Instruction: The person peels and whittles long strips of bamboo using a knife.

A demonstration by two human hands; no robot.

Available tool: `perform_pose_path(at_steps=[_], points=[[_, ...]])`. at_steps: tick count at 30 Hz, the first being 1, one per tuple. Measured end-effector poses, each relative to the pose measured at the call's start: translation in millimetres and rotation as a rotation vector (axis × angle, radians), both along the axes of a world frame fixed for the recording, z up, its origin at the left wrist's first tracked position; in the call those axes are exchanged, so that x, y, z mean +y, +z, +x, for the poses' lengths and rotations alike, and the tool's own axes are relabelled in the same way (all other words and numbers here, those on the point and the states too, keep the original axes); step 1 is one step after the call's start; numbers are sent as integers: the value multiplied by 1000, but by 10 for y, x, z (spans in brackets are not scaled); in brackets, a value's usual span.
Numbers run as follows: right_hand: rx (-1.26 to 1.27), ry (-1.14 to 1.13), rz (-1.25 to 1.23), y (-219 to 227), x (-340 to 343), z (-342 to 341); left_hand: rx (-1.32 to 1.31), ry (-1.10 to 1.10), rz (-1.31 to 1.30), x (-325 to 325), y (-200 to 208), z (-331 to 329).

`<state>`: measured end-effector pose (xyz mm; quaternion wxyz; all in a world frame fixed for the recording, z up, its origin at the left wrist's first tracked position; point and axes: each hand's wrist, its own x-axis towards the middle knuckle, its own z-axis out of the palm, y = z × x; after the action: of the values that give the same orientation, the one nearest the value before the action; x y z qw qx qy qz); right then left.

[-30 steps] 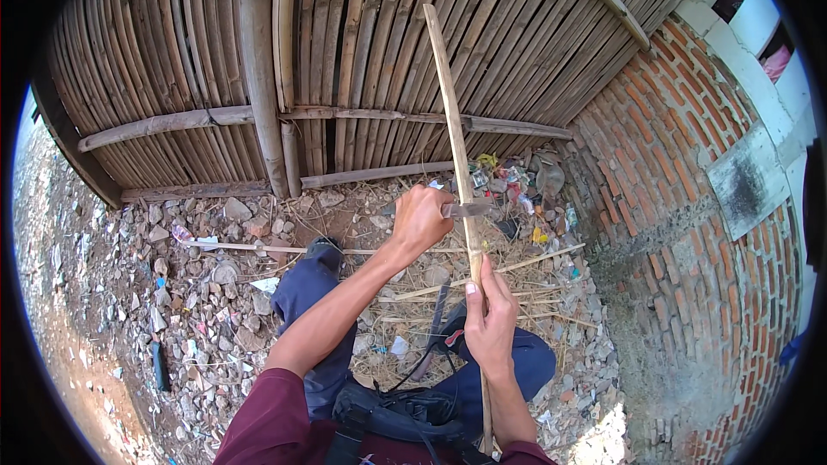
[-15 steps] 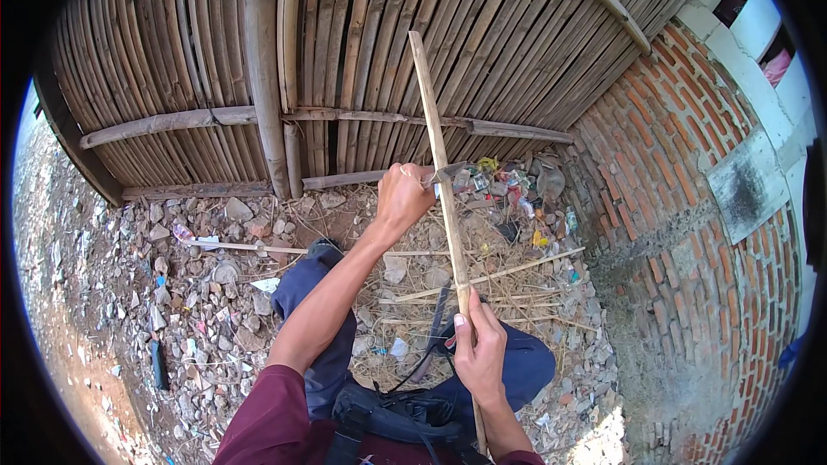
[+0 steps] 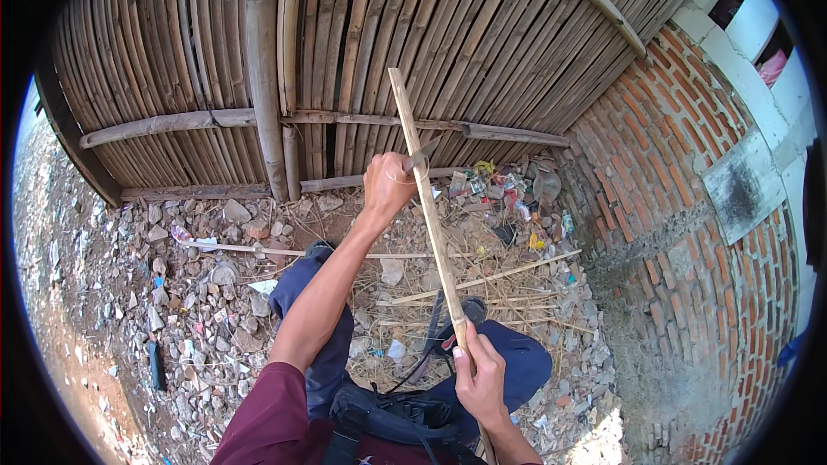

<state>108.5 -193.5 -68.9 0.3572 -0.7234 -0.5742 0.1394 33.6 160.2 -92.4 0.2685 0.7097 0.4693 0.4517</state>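
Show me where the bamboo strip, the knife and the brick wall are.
bamboo strip [image 3: 431, 215], head view, middle of its length.
knife [image 3: 422, 155], head view, blade beside the left hand.
brick wall [image 3: 689, 232], head view, bare bricks on the right.

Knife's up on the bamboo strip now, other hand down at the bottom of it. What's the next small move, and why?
Probably draw the knife on along the bamboo strip, away from the body. The left hand holds the blade against the strip's upper part, a thin curl hangs by that hand, and the right hand grips the lower end to steady it.
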Motion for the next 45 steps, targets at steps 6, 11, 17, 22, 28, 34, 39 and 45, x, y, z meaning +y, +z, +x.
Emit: perform_pose_path(at_steps=[6,11,17,22,28,34,39,45], points=[[120,6,-69,18,-181,-38,-66,70,1,173,-130,-81],[156,-43,-45,41,-92,111,-42,-130,-65,-142,-26,1],[300,-55,58,118,225,217,19,-227,73,-301,-177,150],[207,-34,44,209,375,210,3,-225,64,-291,-182,139],[-66,19,141,110,378,211,-13,-151,79,-297,-136,96],[-23,18,80,163,247,126,-58,-55,8,-134,-105,22],[93,54,-18,118,-68,8,-114,112,-26,247,-97,-167],[246,50,-105,-101,-420,210,-108,57,-33,282,-149,-224]])
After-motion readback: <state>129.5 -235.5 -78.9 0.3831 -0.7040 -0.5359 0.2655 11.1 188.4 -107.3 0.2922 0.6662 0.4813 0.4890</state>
